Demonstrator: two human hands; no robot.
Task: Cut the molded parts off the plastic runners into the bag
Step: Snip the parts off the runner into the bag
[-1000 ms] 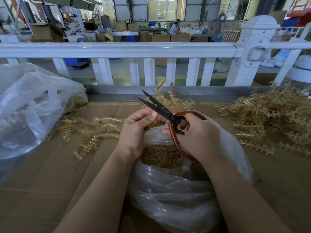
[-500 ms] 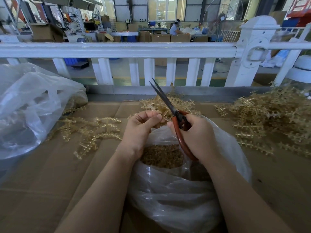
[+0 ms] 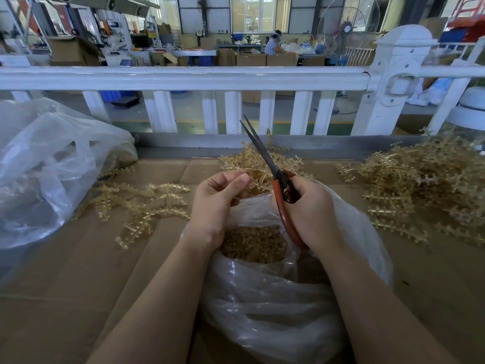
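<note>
Sitting open between your forearms, the clear bag (image 3: 275,306) holds a heap of small tan molded parts (image 3: 253,244) low in its mouth. A second, larger plastic bag (image 3: 44,169) slumps on the table (image 3: 65,279) at far left; its contents are too blurred to tell. Your right hand (image 3: 308,214) wraps its fingers (image 3: 301,186) round the red handles of the scissors (image 3: 273,177), and the blades, almost closed, point up and away toward the white railing (image 3: 183,77). Half a second ago they leaned more to the left, and a second ago they gaped wide and lay nearly flat. Your left hand (image 3: 217,203) pinches a thin tan plastic runner (image 3: 253,172) between thumb and curled fingers (image 3: 223,183), just above the bag's rim, much where it was before. Loose runners (image 3: 147,203) lie scattered on the cardboard left of the bag, another clump (image 3: 262,158) sits behind your hands, and a big tangled pile (image 3: 425,185) fills the right. Your hands hide the near part of the middle clump.
</note>
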